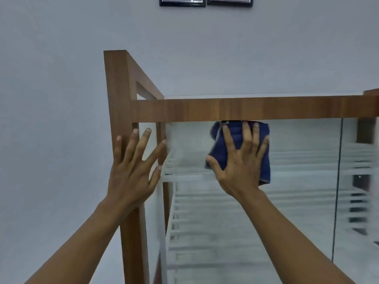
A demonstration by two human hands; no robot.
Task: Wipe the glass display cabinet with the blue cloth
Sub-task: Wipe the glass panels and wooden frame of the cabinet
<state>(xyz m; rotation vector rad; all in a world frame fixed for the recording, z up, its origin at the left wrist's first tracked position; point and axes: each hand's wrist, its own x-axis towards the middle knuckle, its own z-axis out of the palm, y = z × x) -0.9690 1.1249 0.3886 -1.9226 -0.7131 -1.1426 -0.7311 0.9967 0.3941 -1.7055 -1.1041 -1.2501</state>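
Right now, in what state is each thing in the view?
blue cloth: folded, pressed flat on the glass under the top rail.
right hand: open, fingers spread on the cloth.
left hand: open, resting on the wooden corner post.
glass front panel: closed.

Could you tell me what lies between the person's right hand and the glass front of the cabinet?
The folded blue cloth lies there, pressed flat under the right hand against the glass front, just below the wooden top rail, as the head view shows.

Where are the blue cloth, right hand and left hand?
blue cloth point(264, 160): head view, right part beside the fingers.
right hand point(240, 162): head view, back of hand.
left hand point(131, 173): head view, back of hand.
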